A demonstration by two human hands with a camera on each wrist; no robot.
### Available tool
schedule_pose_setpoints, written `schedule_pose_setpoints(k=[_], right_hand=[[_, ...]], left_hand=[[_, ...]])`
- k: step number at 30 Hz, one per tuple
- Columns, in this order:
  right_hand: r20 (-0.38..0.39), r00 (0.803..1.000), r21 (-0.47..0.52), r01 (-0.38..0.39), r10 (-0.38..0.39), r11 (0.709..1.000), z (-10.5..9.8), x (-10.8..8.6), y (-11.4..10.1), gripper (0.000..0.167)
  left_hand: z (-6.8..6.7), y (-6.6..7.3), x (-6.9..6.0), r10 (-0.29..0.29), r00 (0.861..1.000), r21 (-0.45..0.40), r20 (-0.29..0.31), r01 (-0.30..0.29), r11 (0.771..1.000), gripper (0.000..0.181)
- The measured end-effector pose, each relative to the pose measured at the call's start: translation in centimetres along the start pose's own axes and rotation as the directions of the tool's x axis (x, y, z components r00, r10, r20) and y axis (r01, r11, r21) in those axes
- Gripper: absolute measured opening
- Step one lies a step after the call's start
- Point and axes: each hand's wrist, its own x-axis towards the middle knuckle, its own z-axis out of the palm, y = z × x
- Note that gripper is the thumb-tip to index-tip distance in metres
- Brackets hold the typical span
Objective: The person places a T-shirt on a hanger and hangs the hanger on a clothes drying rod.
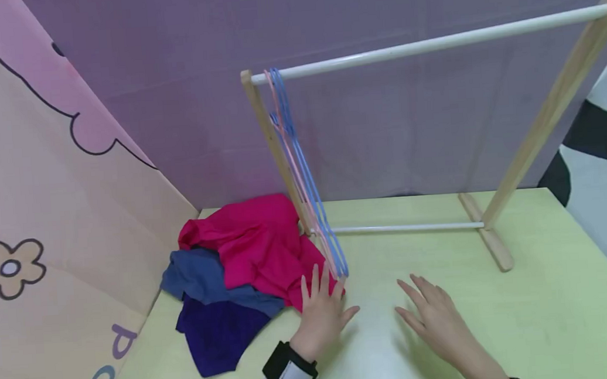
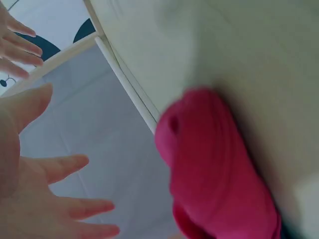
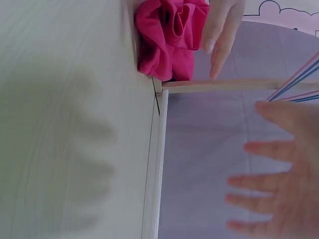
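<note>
Cloth [image 1: 257,245] — pink, crumpled — lies near my left hand [image 1: 320,317], fingers [image 2: 70,167] spread wide; my right hand [image 1: 440,325] hovers above the table [image 1: 561,324], fingers also apart.

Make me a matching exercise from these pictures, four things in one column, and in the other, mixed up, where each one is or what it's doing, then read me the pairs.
Things
1. hangers
2. right hand
3. red cloth
4. navy cloth

Places or states
A. lying partly over the medium-blue cloth
B. fingers extended, holding nothing
C. at the near edge of the heap of cloths
D. hooked over the left end of the upper white bar

Pairs: 1-D, 2-B, 3-A, 4-C
</note>
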Motion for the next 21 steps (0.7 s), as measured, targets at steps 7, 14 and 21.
schedule_pose_setpoints(k=[7,14,21], right_hand=[[-0.033,0.999,0.098,0.037,-0.034,0.994,-1.3,-1.0,0.6,0.030],[0.033,0.999,0.130,-0.018,0.014,0.991,-2.4,-1.9,1.5,0.025],[0.176,0.980,0.167,-0.125,0.096,0.978,-2.7,-3.2,2.4,0.021]], left_hand=[[-1.6,-4.0,0.6,0.064,0.998,-0.044,-0.001,-0.064,0.997,0.054],[-3.3,-9.3,1.0,0.092,0.996,-0.049,0.018,-0.091,0.995,0.054],[-2.8,-12.3,1.4,0.140,0.979,-0.106,0.147,-0.125,0.986,0.053]])
